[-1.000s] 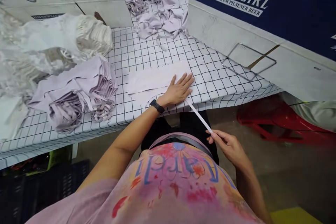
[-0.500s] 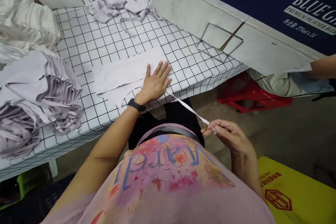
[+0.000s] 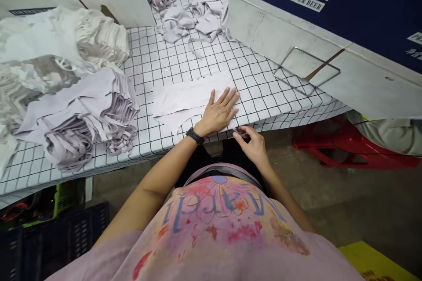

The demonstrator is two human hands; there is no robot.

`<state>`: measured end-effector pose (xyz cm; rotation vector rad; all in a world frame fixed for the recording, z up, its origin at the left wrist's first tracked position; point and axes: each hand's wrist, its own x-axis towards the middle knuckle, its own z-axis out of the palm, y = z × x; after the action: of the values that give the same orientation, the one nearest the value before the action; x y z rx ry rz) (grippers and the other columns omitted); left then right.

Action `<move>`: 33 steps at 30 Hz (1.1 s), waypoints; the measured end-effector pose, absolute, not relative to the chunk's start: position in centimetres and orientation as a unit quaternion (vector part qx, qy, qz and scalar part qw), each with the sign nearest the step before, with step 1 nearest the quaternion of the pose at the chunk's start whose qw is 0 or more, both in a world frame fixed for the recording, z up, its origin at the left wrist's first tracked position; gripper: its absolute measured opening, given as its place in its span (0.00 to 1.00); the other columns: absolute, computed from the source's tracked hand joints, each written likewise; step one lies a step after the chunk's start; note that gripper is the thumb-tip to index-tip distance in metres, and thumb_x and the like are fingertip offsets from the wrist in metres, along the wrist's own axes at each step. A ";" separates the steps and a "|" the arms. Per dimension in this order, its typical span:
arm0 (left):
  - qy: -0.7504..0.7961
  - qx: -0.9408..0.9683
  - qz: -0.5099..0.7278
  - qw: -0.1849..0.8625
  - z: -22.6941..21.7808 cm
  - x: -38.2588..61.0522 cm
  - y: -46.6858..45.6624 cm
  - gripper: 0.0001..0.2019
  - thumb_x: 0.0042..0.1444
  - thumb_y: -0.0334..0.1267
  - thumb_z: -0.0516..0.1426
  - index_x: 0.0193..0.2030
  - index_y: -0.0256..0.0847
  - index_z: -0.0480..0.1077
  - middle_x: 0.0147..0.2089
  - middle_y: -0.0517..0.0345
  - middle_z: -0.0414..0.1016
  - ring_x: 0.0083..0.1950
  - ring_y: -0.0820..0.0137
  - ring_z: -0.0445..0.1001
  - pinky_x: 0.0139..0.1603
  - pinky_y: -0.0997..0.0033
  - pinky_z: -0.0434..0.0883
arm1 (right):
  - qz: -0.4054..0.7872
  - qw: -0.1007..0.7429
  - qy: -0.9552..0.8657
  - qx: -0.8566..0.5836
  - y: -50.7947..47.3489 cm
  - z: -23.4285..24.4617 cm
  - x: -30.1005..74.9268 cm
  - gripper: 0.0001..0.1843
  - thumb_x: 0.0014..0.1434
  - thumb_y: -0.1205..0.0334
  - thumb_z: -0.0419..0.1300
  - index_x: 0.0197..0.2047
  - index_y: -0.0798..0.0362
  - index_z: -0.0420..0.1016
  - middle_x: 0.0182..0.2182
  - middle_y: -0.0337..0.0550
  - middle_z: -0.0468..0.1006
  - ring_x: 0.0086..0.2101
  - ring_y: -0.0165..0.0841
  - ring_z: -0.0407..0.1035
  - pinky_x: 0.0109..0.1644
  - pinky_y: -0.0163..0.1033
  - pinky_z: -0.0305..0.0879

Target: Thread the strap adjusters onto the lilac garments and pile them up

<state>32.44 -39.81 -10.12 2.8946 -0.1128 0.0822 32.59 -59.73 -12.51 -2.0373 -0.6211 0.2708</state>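
A pale lilac garment piece (image 3: 191, 96) lies spread flat near the table's front edge, with a fold line along its lower part. My left hand (image 3: 219, 112), with a black band on the wrist, presses flat on its right end, fingers outstretched. Just right of it, at the table edge, my right hand (image 3: 252, 145) has thumb and forefinger closed around a narrow fabric strap (image 3: 232, 124) of the same pale cloth. Most of the strap is hidden by my hands.
Left of the garment sits a stack of folded lilac pieces (image 3: 82, 101) with dangling straps, beside white garments (image 3: 102, 37). Crumpled lilac pieces (image 3: 180, 22) lie farther back. A large beer carton (image 3: 263, 22) and wire frame (image 3: 308, 70) stand right; a red stool (image 3: 329, 145) is below.
My right hand has moved up and left from out beyond the table edge to beside my left hand, and the taut strap has shortened. My left hand stays flat on the cloth. The view has shifted left.
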 end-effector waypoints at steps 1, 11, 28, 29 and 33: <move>-0.038 0.991 0.029 0.121 -10.1 32.4 -39.8 0.29 0.75 0.46 0.40 0.79 0.40 0.45 0.81 0.53 0.42 0.82 0.60 0.39 0.79 0.40 0.30 | 0.112 0.473 -0.255 -0.836 -59.2 -12.5 32.6 0.15 0.61 0.49 0.63 0.42 0.53 0.81 0.38 0.48 0.84 0.38 0.38 0.76 0.44 0.41 0.71; -0.050 0.969 -0.040 0.239 -8.6 32.7 -38.1 0.29 0.75 0.44 0.37 0.79 0.41 0.42 0.81 0.56 0.42 0.82 0.65 0.37 0.80 0.46 0.34 | 0.287 0.549 -0.193 -0.761 -60.4 -11.7 31.4 0.24 0.66 0.41 0.58 0.47 0.53 0.80 0.35 0.46 0.83 0.38 0.37 0.76 0.45 0.39 0.68; -0.046 0.989 0.048 0.133 -10.8 32.5 -39.3 0.28 0.74 0.47 0.43 0.77 0.41 0.50 0.80 0.51 0.45 0.81 0.61 0.41 0.80 0.43 0.36 | 0.346 0.568 -0.200 -0.719 -59.5 -10.9 31.7 0.19 0.62 0.44 0.62 0.35 0.52 0.77 0.30 0.41 0.81 0.35 0.34 0.74 0.48 0.39 0.68; -0.046 0.989 0.046 0.133 -10.7 32.5 -39.3 0.29 0.74 0.47 0.43 0.77 0.41 0.50 0.80 0.51 0.45 0.81 0.61 0.41 0.80 0.43 0.35 | 0.345 0.565 -0.202 -0.722 -59.6 -10.8 31.6 0.19 0.62 0.44 0.62 0.34 0.52 0.77 0.30 0.42 0.81 0.36 0.35 0.74 0.48 0.40 0.69; -0.044 0.989 0.042 0.136 -10.5 32.4 -39.4 0.29 0.74 0.49 0.43 0.77 0.42 0.50 0.80 0.51 0.45 0.81 0.61 0.41 0.80 0.43 0.34 | 0.329 0.528 -0.213 -0.754 -60.4 -10.3 31.2 0.21 0.63 0.44 0.60 0.30 0.52 0.79 0.30 0.44 0.82 0.40 0.39 0.77 0.47 0.40 0.69</move>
<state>32.40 -39.43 -10.48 2.8629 -0.1288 0.1212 31.23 -60.45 -10.28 -1.8010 -0.5081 0.7864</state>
